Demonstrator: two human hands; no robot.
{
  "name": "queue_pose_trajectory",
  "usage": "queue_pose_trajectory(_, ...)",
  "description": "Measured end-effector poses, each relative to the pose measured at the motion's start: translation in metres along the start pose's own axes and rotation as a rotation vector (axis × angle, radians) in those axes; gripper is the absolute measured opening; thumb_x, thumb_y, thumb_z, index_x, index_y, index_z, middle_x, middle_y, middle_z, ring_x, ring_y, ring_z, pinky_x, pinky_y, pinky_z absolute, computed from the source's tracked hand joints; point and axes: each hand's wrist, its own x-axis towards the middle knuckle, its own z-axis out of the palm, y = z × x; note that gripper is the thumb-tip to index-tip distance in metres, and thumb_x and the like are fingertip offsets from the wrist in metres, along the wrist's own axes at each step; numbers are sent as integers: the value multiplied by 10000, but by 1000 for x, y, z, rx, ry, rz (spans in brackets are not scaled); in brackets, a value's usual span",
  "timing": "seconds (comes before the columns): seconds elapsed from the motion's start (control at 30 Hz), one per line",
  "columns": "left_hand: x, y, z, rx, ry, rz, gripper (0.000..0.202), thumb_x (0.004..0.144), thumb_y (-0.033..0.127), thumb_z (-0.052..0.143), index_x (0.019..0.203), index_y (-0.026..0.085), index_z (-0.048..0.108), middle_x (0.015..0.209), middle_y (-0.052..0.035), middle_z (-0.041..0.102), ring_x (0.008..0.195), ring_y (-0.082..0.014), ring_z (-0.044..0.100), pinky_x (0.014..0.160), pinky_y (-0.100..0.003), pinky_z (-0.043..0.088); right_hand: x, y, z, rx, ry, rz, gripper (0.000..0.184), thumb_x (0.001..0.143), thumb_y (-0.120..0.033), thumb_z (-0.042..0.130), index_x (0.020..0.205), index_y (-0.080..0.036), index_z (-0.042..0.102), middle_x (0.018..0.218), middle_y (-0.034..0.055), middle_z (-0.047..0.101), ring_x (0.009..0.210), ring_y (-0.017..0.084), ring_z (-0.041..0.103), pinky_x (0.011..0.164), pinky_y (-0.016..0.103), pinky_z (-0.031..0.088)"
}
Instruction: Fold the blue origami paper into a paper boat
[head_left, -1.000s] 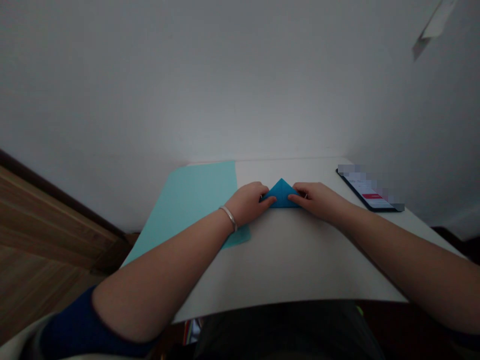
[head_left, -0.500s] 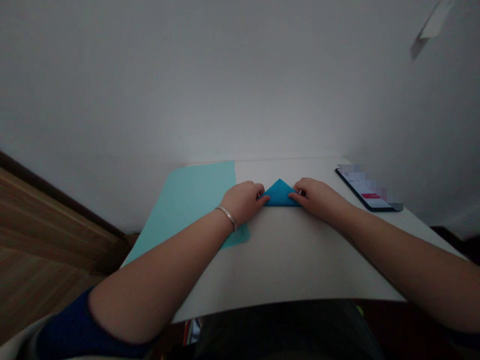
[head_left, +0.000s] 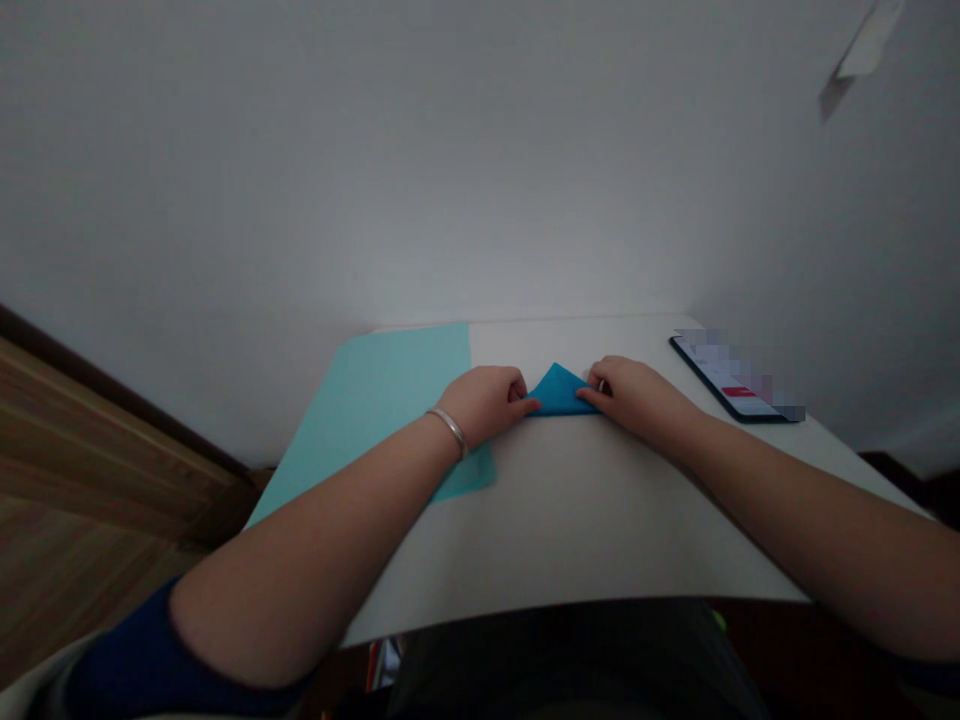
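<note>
A small blue paper (head_left: 556,391), folded into a triangle, lies on the white table (head_left: 585,510) between my hands. My left hand (head_left: 487,402), with a silver bracelet on its wrist, has curled fingers and pinches the triangle's left corner. My right hand (head_left: 634,395) pinches the right corner with thumb and fingers closed. The triangle's top now leans slightly left, as if one layer is lifted.
A large light-turquoise sheet (head_left: 382,400) covers the table's left part, under my left wrist. A phone (head_left: 735,388) with a lit screen lies at the right rear corner. A white wall stands right behind the table; wooden floor shows at the left.
Both hands have drawn slightly inward and back at the paper's corners. The triangle looks smaller and its tip has shifted left, with its shape less symmetrical than before.
</note>
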Motion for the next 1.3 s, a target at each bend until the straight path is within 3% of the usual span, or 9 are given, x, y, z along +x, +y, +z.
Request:
queue_pose_trajectory(0.27,1,-4,-3,-89,-98,-10,171,745,273,658,885,188,708,757,-18,696,654,-143,594,600,-235,397,-4,2,1,-29,-32,-15,210,864,-352,530,750,-188,597,796,72,614,719,197,561,635,312,409)
queue_pose_trajectory(0.5,2,-7,-3,-165,-197,1,219,761,269,615,941,182,707,733,-2,684,652,-130,588,607,-223,404,-6,9,2,-50,-53,21,220,865,-382,521,787,-194,603,867,77,622,772,211,574,623,308,392)
queue_pose_trajectory(0.67,4,-6,2,-118,-106,7,155,773,250,600,885,168,670,759,-7,667,671,-130,577,624,-231,399,-4,13,3,4,-27,61,210,853,-381,509,795,-200,596,847,74,631,733,208,565,595,307,374)
queue_pose_trajectory(0.83,4,-5,4,-8,-68,77,140,807,265,548,825,174,653,763,-19,643,662,-138,541,596,-245,361,-2,11,1,197,-18,128,225,824,-425,529,778,-213,589,753,47,647,654,189,554,554,296,355)
queue_pose_trajectory(1.03,1,1,1,57,-36,49,258,859,377,511,778,176,651,779,-37,642,679,-156,545,576,-257,346,-3,4,-2,387,-81,97,247,816,-439,565,897,-241,690,918,50,721,802,229,627,656,318,415)
queue_pose_trajectory(1.3,-1,8,-1,187,-30,-38,324,896,411,472,856,168,683,883,-83,672,791,-201,610,670,-279,419,1,2,-4,291,-88,86,258,832,-434,554,848,-238,720,910,72,723,813,250,631,672,334,420)
